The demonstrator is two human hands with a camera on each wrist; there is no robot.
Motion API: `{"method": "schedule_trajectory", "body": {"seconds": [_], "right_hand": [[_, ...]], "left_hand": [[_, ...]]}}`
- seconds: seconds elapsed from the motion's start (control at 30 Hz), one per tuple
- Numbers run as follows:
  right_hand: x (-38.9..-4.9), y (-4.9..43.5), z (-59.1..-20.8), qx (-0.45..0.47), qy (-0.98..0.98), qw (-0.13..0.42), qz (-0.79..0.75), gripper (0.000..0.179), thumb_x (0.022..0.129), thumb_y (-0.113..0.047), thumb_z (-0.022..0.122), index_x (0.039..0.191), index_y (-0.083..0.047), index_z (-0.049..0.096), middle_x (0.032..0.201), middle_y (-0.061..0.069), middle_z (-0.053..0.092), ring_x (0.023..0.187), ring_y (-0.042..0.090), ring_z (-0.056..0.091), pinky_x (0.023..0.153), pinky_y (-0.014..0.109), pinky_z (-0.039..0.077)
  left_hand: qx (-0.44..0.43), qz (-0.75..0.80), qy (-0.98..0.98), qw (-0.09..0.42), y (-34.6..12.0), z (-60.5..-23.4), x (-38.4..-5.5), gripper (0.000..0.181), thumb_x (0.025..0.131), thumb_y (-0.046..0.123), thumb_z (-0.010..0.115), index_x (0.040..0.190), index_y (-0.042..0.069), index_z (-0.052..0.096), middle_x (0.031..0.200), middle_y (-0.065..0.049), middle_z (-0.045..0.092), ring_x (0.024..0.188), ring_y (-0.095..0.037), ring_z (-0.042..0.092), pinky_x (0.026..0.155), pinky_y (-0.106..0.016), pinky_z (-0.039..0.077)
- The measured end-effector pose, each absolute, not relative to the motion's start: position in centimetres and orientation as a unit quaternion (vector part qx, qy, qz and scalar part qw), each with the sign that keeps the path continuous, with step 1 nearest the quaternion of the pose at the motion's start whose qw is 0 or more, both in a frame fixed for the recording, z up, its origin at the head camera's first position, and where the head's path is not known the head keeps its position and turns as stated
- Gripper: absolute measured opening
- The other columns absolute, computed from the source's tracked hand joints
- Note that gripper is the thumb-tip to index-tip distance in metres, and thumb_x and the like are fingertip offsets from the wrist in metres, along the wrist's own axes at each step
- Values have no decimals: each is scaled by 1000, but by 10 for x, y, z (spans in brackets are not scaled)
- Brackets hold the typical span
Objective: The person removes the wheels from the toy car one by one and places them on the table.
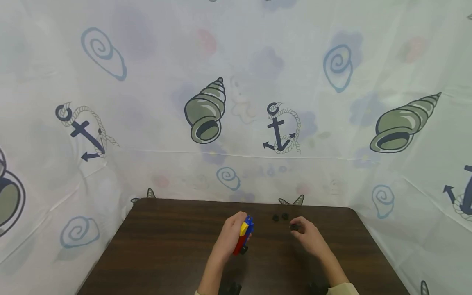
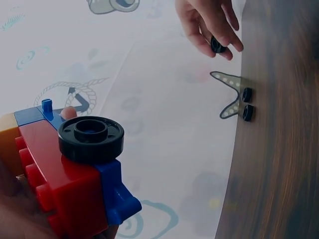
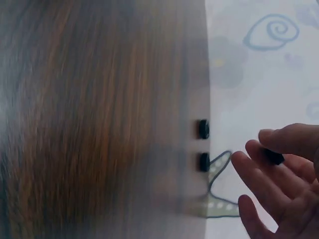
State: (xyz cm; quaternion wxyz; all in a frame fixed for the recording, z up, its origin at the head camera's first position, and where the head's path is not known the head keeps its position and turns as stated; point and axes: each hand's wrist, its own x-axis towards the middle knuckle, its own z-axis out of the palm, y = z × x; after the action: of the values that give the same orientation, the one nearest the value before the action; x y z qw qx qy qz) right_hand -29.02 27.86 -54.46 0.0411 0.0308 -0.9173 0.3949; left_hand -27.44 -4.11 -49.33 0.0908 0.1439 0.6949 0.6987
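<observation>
My left hand (image 1: 229, 232) grips a toy vehicle (image 2: 65, 172) built of red, blue and yellow bricks. One black wheel (image 2: 91, 139) is fitted on its side, and a small blue peg (image 2: 47, 106) sticks out bare near its other end. Above the table's right half, my right hand (image 1: 309, 237) pinches a loose black wheel (image 3: 273, 156) between thumb and fingers. Two more black wheels, a left one (image 1: 275, 218) and a right one (image 1: 285, 216), sit on the tabletop near its far edge, just left of the right hand.
The dark brown wooden table (image 1: 177, 241) has rounded far corners. Behind it and at both sides hangs a pale curtain (image 1: 155, 123) printed with shells, anchors and starfish.
</observation>
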Motion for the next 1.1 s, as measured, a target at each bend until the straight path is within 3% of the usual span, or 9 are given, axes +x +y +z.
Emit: {"method": "schedule_trajectory", "body": {"seconds": [0.2,0.4,0.5,0.57,0.7,0.97,1.1], "right_hand": [[-310,293,-554,9,-924,50,378,31,105,-22,72,130,-8,62,146,29,63,135,49,62,106,66,51],[-335,307,-560,7,-928,46,370,36,106,-27,69,133,-4,60,147,30,62,137,51,60,107,68,50],[-343,315,-565,-1,-931,46,363,34,104,-25,72,130,-4,65,136,28,69,126,47,66,99,63,55],[-348,320,-568,-11,-931,43,363,33,104,-23,73,129,-4,67,120,23,70,107,40,68,87,55,56],[-357,323,-573,-15,-928,31,371,34,103,-18,73,132,-1,68,99,15,66,82,24,58,70,39,47],[-375,317,-584,-17,-908,-2,419,37,103,-10,70,138,1,67,86,12,63,70,20,51,62,36,43],[-379,317,-589,-29,-917,-14,397,38,103,-13,69,139,-1,67,93,14,67,72,22,53,62,36,44]], "left_hand": [[144,699,694,93,-40,-492,-274,50,114,52,44,120,6,64,104,-19,69,83,-21,69,80,-37,62],[139,697,698,88,-42,-491,-275,52,113,54,44,124,7,64,105,-17,70,85,-22,70,79,-38,62],[140,696,697,96,-43,-493,-275,52,114,54,43,126,8,64,104,-15,70,85,-22,69,78,-38,61],[141,696,696,101,-42,-494,-276,51,114,53,43,127,8,64,104,-13,70,85,-22,69,78,-38,61],[140,694,698,104,-43,-494,-277,51,114,54,43,127,9,65,103,-10,70,86,-21,69,78,-36,61],[151,686,703,112,-44,-492,-276,54,114,55,43,127,6,64,104,-12,70,87,-21,69,81,-35,60],[150,683,707,110,-43,-492,-274,55,114,54,43,128,5,64,104,-12,70,87,-21,69,80,-35,60]]}}
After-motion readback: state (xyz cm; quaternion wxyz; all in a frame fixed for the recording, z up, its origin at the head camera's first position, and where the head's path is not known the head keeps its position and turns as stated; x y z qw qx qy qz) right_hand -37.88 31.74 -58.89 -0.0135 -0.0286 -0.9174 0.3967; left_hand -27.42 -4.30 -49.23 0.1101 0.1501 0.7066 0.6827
